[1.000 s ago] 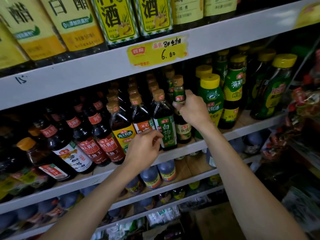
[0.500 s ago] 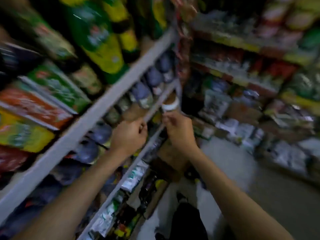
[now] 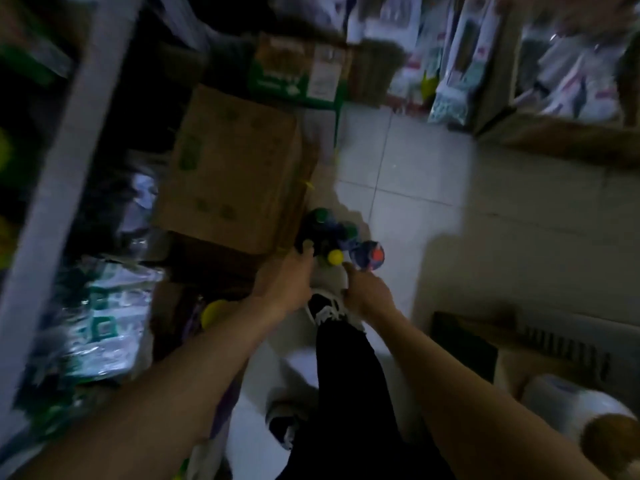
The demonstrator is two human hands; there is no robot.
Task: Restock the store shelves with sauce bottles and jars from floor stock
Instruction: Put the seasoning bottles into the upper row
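The view is blurred and looks down at the floor. A small cluster of bottles stands there beside a carton: a dark bottle with a green cap [image 3: 318, 221], a yellow-capped one [image 3: 335, 267] and a jar with a red and blue lid [image 3: 369, 260]. My left hand [image 3: 284, 285] reaches down with its fingertips at the dark bottle's near side. My right hand [image 3: 367, 293] is just short of the yellow cap, fingers extended. Neither hand plainly grips anything.
A brown carton [image 3: 235, 168] sits left of the bottles, and a green and brown box [image 3: 298, 74] lies behind it. The shelf upright [image 3: 62, 168] and packaged goods [image 3: 104, 306] fill the left. My leg and shoe [image 3: 325, 310] stand on the tiled floor [image 3: 450, 220]. Another box [image 3: 519, 355] lies at the right.
Both hands left the sauce bottles on the shelf. The view swung down the shelving to the floor, and the hands now reach at the floor bottles.
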